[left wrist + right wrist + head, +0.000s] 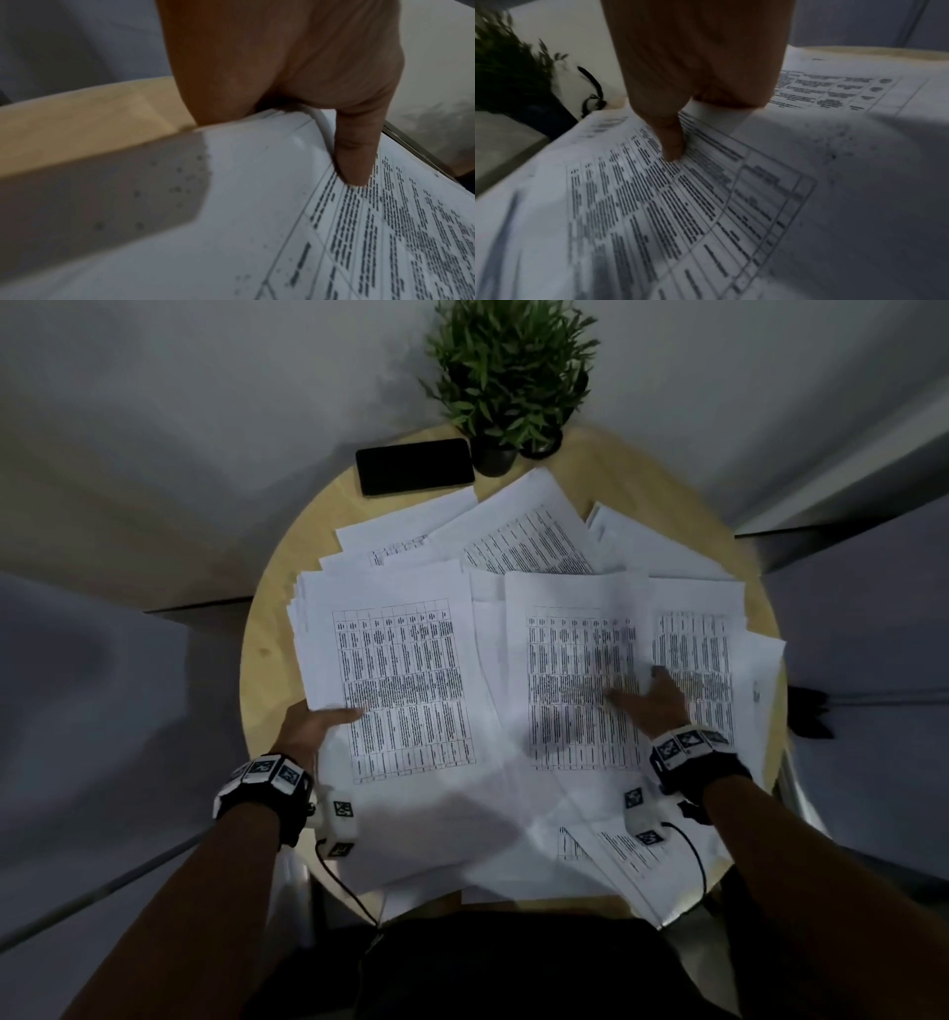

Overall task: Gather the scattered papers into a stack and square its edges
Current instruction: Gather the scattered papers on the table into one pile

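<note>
Two hands on a spread of printed papers over a round wooden table.

Dozens of white papers lie fanned and overlapping across the table, some hanging over its near edge. The left hand grips the near left edge of a thicker pile, thumb pressed on the top sheet and fingers tucked beneath it. The right hand lies on the sheets to the right, thumb pressing the print; its fingers seem to curl over a sheet's edge, though whether they clamp it cannot be told. Each sheet carries a ruled table of dark text, too blurred to read. At the far rim stand a black phone and a potted plant, just beside each other. Grey floor surrounds the table; the light is dim.
</note>
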